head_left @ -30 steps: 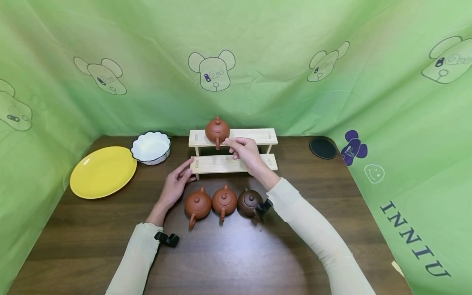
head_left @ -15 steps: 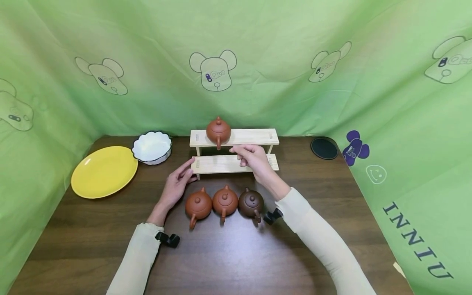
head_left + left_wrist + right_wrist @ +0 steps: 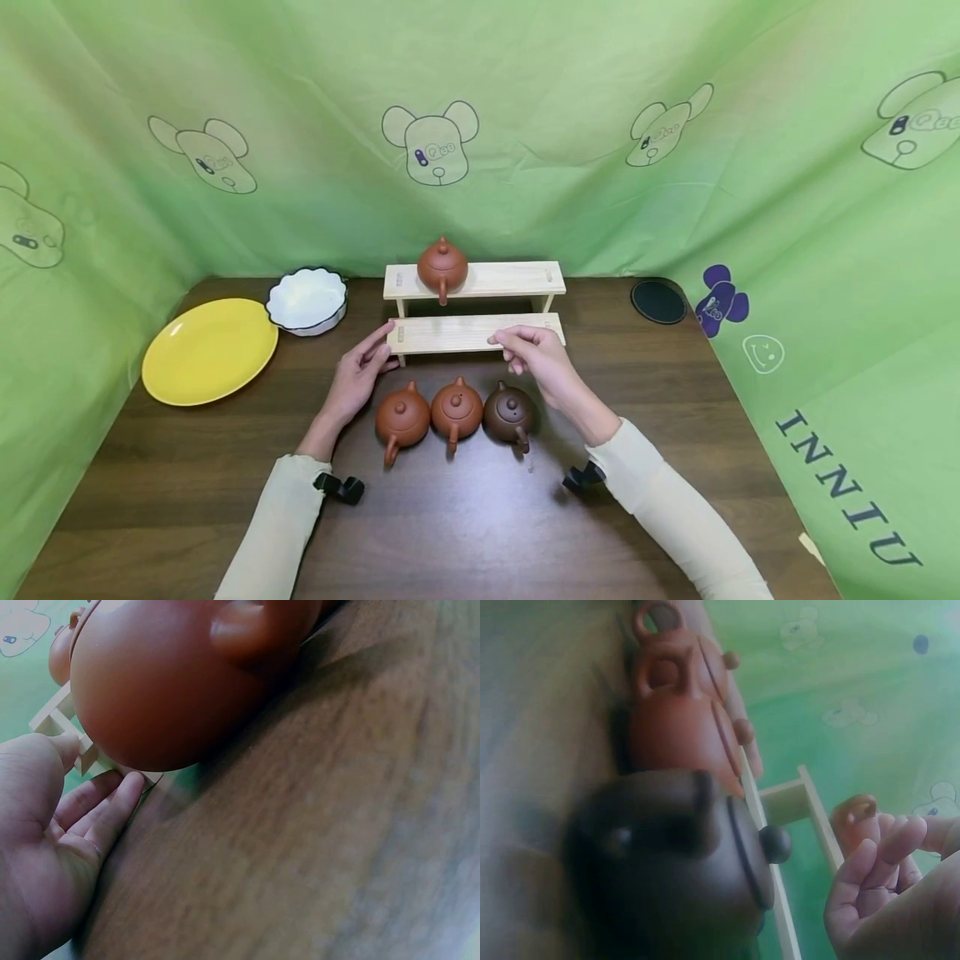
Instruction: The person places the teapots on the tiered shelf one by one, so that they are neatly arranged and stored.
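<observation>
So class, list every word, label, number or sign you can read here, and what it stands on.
"INNIU": green cloth, right side.
"Q", then blurred letters: most outlined bear heads.
Too small to read: marks at the board ends of the wooden stand; print on the purple bear.
No readable numbers.

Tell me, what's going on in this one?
A person's left hand holds the left end of the lower shelf of a two-tier wooden stand. Their right hand is at that shelf's front edge, toward its right end, fingers curled and holding nothing. One reddish-brown teapot sits on the upper shelf, left of its middle. Two more reddish-brown teapots and a dark brown teapot stand in a row before the stand.
</observation>
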